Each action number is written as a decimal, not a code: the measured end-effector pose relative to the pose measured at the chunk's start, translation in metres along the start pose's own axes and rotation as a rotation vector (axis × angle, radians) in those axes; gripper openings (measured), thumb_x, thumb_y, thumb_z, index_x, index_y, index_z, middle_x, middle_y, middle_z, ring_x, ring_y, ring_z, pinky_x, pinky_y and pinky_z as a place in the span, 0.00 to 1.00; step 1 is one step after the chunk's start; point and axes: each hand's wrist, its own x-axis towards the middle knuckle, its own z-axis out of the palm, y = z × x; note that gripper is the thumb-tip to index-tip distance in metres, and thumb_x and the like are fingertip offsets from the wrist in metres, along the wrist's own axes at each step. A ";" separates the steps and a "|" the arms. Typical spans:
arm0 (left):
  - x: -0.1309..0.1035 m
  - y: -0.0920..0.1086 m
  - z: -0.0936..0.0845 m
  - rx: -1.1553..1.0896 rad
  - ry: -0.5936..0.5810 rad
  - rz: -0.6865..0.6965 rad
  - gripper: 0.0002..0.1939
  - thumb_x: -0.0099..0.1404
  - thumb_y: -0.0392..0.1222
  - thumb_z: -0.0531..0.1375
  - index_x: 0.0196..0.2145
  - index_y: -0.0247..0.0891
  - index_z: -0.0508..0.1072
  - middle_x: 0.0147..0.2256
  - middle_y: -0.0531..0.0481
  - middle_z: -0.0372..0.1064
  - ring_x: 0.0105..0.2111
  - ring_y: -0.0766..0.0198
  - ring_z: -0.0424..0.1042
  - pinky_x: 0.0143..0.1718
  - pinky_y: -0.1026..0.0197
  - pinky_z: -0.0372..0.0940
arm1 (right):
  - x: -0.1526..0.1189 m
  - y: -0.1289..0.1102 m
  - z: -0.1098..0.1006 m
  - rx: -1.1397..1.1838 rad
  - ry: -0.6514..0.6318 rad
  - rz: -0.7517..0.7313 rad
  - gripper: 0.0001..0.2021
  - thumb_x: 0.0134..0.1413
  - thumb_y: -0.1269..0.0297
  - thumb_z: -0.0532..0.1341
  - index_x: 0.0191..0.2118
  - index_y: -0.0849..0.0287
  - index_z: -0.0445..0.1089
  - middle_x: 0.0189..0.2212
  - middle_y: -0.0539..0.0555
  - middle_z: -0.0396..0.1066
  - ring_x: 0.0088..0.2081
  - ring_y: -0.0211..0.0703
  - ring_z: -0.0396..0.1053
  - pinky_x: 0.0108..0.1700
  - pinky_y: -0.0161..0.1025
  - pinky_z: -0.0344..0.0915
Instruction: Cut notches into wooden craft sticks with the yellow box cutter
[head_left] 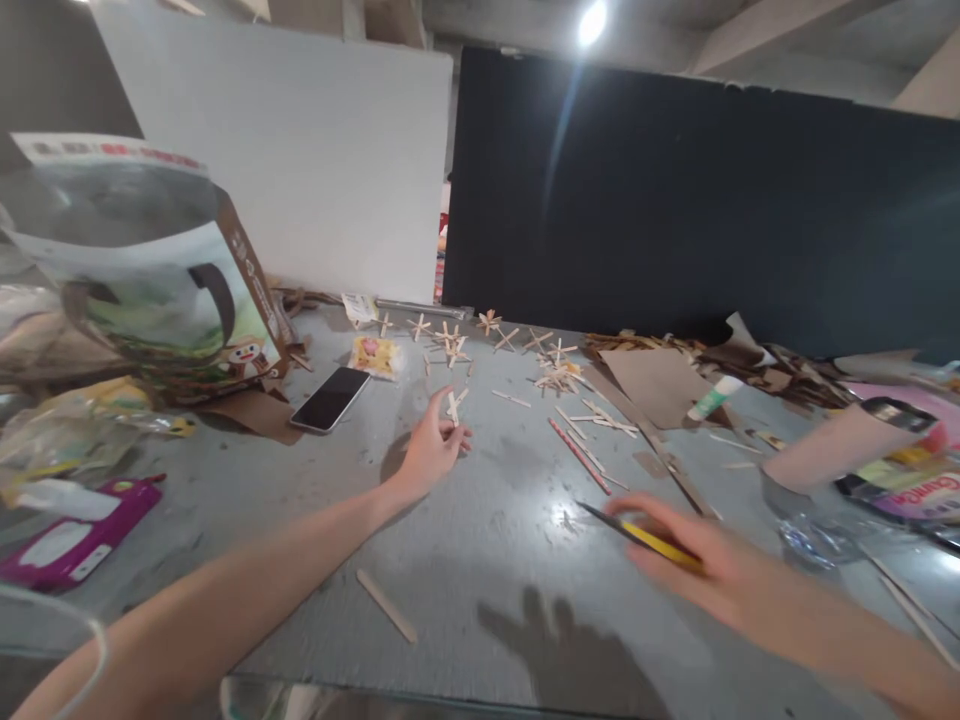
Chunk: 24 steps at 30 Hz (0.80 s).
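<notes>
My left hand [431,450] is closed, pinching small crossed wooden craft sticks [454,406] above the middle of the table. Lower right, my right hand [679,550] grips a slim yellow-and-black tool [660,545] whose dark pointed tip aims left. Its exact kind cannot be made out. Between the hands and a little beyond lie a red-striped stick [579,456] and several loose craft sticks [611,420]. Star-shaped stick pieces [454,345] stand or lie in a group past my left hand. A single craft stick [385,606] rests near the front edge.
A phone [331,400] and a yellow packet [375,357] lie left of centre. A large printed bag [172,300] and a purple device [82,535] are at far left. On the right are cardboard [660,385], a glue stick [715,398] and a pinkish cylinder [844,447].
</notes>
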 end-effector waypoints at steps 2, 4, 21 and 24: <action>0.001 -0.001 0.000 -0.008 0.014 -0.018 0.34 0.68 0.37 0.61 0.69 0.38 0.56 0.30 0.52 0.78 0.27 0.64 0.79 0.33 0.63 0.73 | 0.046 -0.007 0.011 0.163 -0.082 -0.040 0.23 0.68 0.45 0.58 0.63 0.48 0.62 0.30 0.48 0.68 0.24 0.40 0.65 0.27 0.37 0.66; 0.002 -0.001 0.001 -0.023 0.019 -0.038 0.34 0.67 0.37 0.62 0.68 0.38 0.56 0.30 0.52 0.78 0.27 0.64 0.79 0.33 0.62 0.73 | 0.083 -0.012 0.027 0.357 -0.062 -0.084 0.30 0.71 0.45 0.54 0.70 0.49 0.48 0.25 0.42 0.59 0.19 0.36 0.57 0.23 0.36 0.61; 0.007 0.002 0.001 -0.193 0.108 -0.145 0.38 0.64 0.33 0.65 0.67 0.37 0.55 0.27 0.54 0.78 0.24 0.65 0.77 0.30 0.64 0.71 | 0.074 -0.034 0.160 -0.565 0.080 -0.766 0.26 0.64 0.41 0.62 0.50 0.62 0.68 0.40 0.60 0.69 0.41 0.53 0.66 0.41 0.46 0.65; 0.012 0.003 -0.003 -0.242 0.196 -0.158 0.40 0.62 0.31 0.66 0.67 0.37 0.54 0.27 0.54 0.78 0.23 0.64 0.77 0.29 0.65 0.70 | 0.137 -0.029 0.137 -0.685 0.177 -0.599 0.11 0.70 0.56 0.60 0.45 0.61 0.68 0.40 0.61 0.69 0.43 0.55 0.66 0.42 0.46 0.65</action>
